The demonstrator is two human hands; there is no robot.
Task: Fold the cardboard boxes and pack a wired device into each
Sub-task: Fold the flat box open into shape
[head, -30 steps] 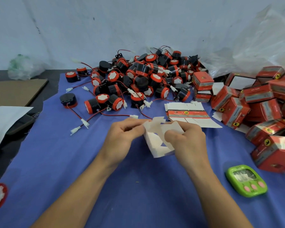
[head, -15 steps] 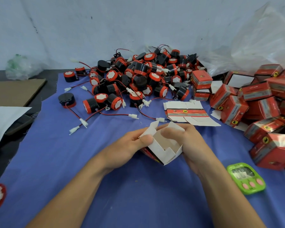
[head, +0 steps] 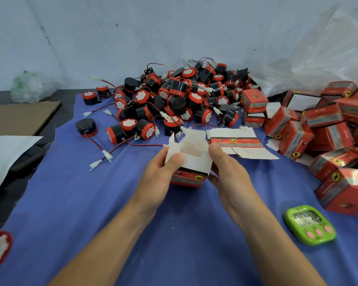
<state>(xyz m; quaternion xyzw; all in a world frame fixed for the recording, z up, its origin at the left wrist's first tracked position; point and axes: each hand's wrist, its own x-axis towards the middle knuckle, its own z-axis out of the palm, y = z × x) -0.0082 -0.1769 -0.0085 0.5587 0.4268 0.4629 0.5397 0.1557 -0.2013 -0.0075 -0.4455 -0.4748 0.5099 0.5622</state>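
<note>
Between both hands, the box point(head: 189, 162) now stands upright, open-topped.

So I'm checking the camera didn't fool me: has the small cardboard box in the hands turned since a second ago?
Yes. The small cardboard box now stands upright, open end up, beside the flat carton stack.
</note>
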